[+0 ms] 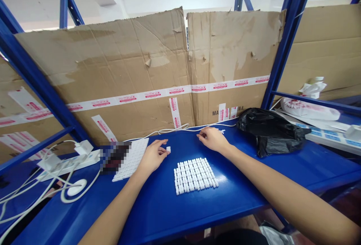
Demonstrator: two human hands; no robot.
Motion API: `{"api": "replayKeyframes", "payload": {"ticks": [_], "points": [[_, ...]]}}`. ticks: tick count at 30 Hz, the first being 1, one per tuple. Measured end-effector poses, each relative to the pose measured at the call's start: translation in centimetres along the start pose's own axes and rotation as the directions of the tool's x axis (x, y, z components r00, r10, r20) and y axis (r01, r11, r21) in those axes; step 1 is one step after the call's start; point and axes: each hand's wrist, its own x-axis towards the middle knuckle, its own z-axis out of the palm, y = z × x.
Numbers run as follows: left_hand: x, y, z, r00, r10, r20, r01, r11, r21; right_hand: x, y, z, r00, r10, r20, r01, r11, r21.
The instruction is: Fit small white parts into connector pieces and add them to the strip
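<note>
My left hand [153, 156] rests on the blue shelf [175, 211] with its fingers curled, pinching a small white plastic piece [168, 149] at the fingertips. Farther back, my right hand [213, 138] lies on the shelf with fingers bent together, close to a white cable [175, 128]; whether it holds anything I cannot make out. Between and in front of the hands sits a neat block of several small white pieces [194, 175] set in rows. A white gridded tray [131, 158] lies just left of my left hand.
A crumpled black plastic bag [270, 130] lies at the right. A white power strip with chargers and looped cables [70, 160] fills the left. Cardboard sheets [141, 68] wall off the back between blue rack posts [284, 42]. Another power strip [329, 136] and a white bag sit far right.
</note>
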Motion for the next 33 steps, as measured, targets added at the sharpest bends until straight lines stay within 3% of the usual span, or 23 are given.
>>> {"api": "replayKeyframes", "payload": {"ticks": [4,8,11,12,14,17,21,25,33], "points": [[0.4,-0.4,0.2,1.000,-0.015,-0.025,0.014,1.000,-0.026,0.0,0.0,0.0,0.999,-0.036,-0.003,0.036,0.999,0.032],[0.7,-0.6,0.3,0.999,-0.005,-0.036,0.006,1.000,0.026,-0.3,-1.0,-0.2,0.982,-0.186,0.005,0.184,0.972,0.144],[0.2,0.2,0.0,0.988,0.155,0.018,-0.156,0.972,0.175,-0.7,-2.1,-0.4,0.958,-0.285,0.020,0.274,0.937,0.215],[-0.2,0.7,-0.2,0.966,0.245,0.076,-0.256,0.943,0.211,-0.8,-2.4,-0.4,0.951,-0.309,0.022,0.297,0.929,0.221],[-1.0,1.7,-0.7,0.877,0.416,0.241,-0.467,0.856,0.223,-1.0,-2.8,-0.4,0.935,-0.353,0.020,0.341,0.916,0.211],[-2.0,2.7,-1.4,0.746,0.520,0.416,-0.634,0.747,0.202,-1.1,-2.6,-0.4,0.920,-0.390,0.026,0.379,0.908,0.180],[-2.2,2.7,-2.0,0.697,0.498,0.515,-0.682,0.683,0.262,-0.9,-1.7,-0.4,0.925,-0.379,0.032,0.370,0.916,0.156],[-1.9,2.2,-2.3,0.741,0.459,0.489,-0.648,0.680,0.343,-0.8,-1.4,-0.4,0.931,-0.364,0.023,0.356,0.923,0.148],[-1.6,1.3,-0.7,0.883,0.353,0.309,-0.451,0.820,0.351,-1.0,-1.9,0.0,0.929,-0.369,0.027,0.357,0.912,0.201]]}}
